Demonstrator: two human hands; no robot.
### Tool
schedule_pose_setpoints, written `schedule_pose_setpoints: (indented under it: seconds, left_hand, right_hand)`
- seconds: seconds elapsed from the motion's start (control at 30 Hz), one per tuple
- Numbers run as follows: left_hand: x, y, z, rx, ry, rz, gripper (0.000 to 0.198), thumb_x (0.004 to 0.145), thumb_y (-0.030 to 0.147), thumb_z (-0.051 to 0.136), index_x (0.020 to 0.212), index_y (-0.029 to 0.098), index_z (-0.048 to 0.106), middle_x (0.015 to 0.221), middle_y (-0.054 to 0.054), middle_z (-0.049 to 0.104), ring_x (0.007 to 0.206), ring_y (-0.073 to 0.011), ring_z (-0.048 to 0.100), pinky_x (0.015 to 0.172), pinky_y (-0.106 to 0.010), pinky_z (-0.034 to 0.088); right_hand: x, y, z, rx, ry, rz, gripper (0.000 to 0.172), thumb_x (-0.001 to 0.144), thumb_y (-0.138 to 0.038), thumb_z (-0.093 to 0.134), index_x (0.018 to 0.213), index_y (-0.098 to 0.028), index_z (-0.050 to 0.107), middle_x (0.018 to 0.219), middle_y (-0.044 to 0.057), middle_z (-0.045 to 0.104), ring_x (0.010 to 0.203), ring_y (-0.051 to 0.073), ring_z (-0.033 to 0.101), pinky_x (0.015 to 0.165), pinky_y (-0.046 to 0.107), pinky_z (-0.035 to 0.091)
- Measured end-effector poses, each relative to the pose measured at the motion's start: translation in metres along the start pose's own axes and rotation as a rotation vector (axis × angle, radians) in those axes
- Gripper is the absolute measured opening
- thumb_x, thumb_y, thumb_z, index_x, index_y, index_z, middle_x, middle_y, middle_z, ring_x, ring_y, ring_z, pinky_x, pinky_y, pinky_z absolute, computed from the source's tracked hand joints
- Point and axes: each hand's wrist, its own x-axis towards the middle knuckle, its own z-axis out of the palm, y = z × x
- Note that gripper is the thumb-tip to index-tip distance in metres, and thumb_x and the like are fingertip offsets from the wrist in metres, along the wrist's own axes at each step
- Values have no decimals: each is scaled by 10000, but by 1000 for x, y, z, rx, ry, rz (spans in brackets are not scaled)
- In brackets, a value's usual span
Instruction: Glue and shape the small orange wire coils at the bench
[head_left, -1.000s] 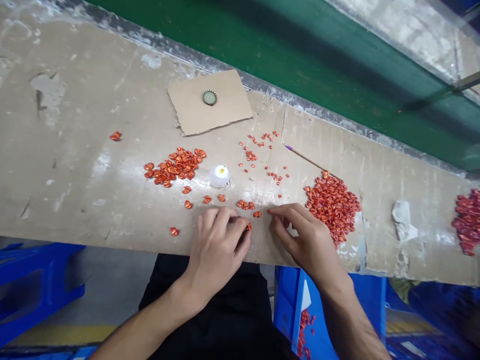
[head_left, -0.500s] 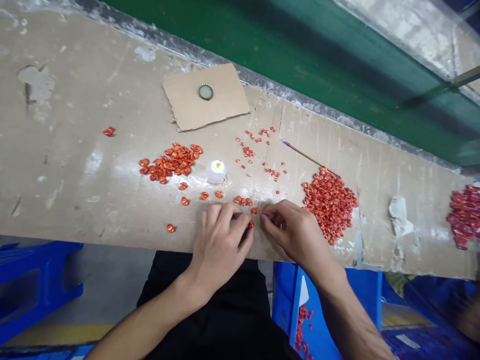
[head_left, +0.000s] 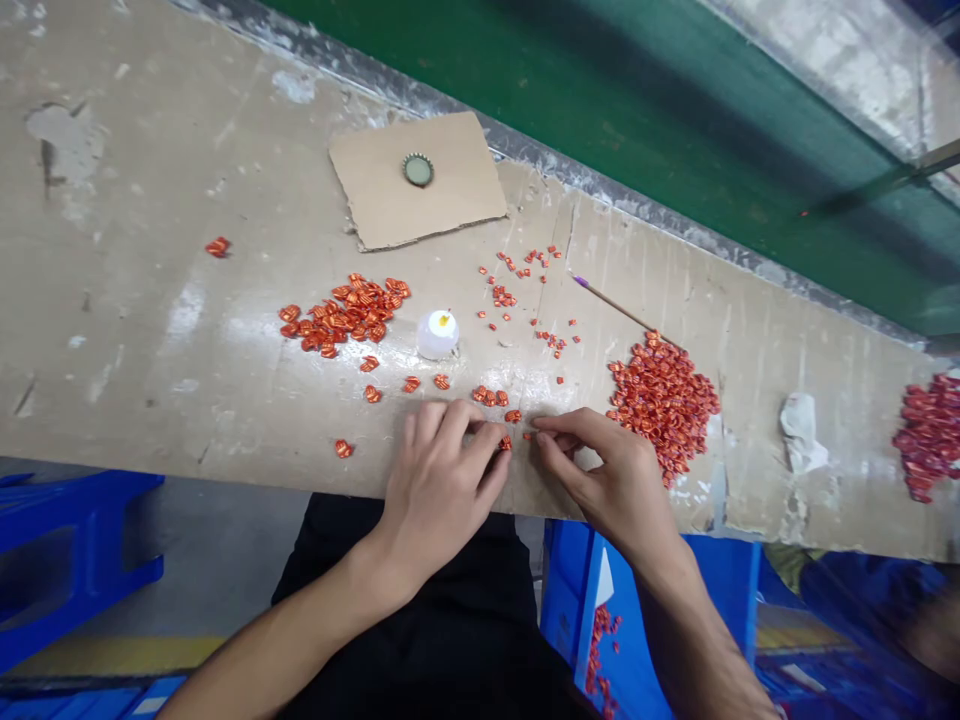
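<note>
My left hand (head_left: 444, 478) lies at the near edge of the worn table (head_left: 150, 330), fingers curled, pinching a small red-orange piece (head_left: 505, 442) at its fingertips. My right hand (head_left: 604, 476) faces it, thumb and forefinger pinched close to that same piece. Several loose red pieces (head_left: 489, 396) lie just beyond my fingers. A heap of the red pieces (head_left: 663, 398) sits right of my right hand, and a smaller heap (head_left: 343, 314) lies to the left near a small white tea-light (head_left: 437, 333).
A cardboard square (head_left: 417, 193) bears a bottle cap (head_left: 418, 169). A thin purple-tipped stick (head_left: 615, 306) lies past tiny red bits (head_left: 525, 290). More red pieces (head_left: 928, 436) lie far right. Blue crates (head_left: 637, 610) stand below the table edge; a green belt (head_left: 675, 120) runs behind.
The right hand came in leftwards until its fingertips met the left hand's over the small red piece. The left hand stayed in place. The view shifted slightly.
</note>
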Motion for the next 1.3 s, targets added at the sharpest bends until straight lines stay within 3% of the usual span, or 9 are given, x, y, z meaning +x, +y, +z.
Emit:
schedule_pose_setpoints:
  seconds: [0.33, 0.7, 1.0, 1.3]
  left_hand:
    - [1, 0, -1, -14, -20, -3, 65, 1090, 245, 711, 1131, 244, 761, 1142, -73, 722, 1085, -286, 592, 917, -461, 457]
    - [0, -2, -4, -69, -36, 3, 97, 1119, 248, 692, 1156, 256, 781, 1142, -59, 728, 1090, -269, 569, 933, -454, 428]
    - [1, -2, -4, -93, -36, -4, 115, 1125, 247, 683, 1153, 264, 793, 1134, -53, 742, 1083, -271, 580, 919, -459, 427]
    - [3, -3, -5, -135, -38, 16, 109, 1129, 232, 690, 1157, 247, 795, 1078, -31, 741, 1060, -250, 556, 889, -444, 407]
  right_hand:
    - [13, -5, 0, -54, -143, 7, 105, 1016, -169, 758, 941, -222, 808, 814, 5, 739, 706, 165, 671, 660, 294, 516]
    - [18, -6, -4, 137, -284, 67, 99, 1015, -173, 772, 961, -221, 839, 935, 16, 810, 760, 155, 692, 681, 276, 532]
    - [27, -7, -7, 144, -338, 136, 103, 1013, -258, 798, 955, -219, 874, 894, 34, 828, 760, 185, 715, 624, 282, 505]
    - [41, -2, -13, 135, -399, 189, 120, 972, -302, 839, 902, -207, 856, 756, -5, 753, 689, 160, 643, 613, 271, 464]
